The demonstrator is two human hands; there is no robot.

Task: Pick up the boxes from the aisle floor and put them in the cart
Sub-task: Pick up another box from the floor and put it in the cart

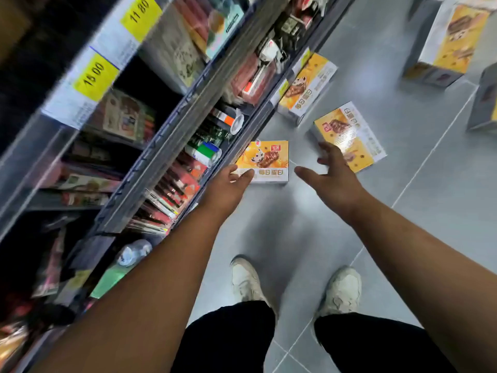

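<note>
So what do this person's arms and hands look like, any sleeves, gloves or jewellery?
No sleeves or gloves: the left arm and right arm are bare as far up as the view shows. The left hand and right hand carry no watch, ring or bracelet that I can see. Lower down: black trousers and pale shoes.

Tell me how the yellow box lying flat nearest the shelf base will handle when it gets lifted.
The box looks like stiff printed carton with square edges, so it should keep its shape in a grip. Its smooth printed face may be slippery. Lying flat on the floor, it is unlikely to tip or roll.
</note>
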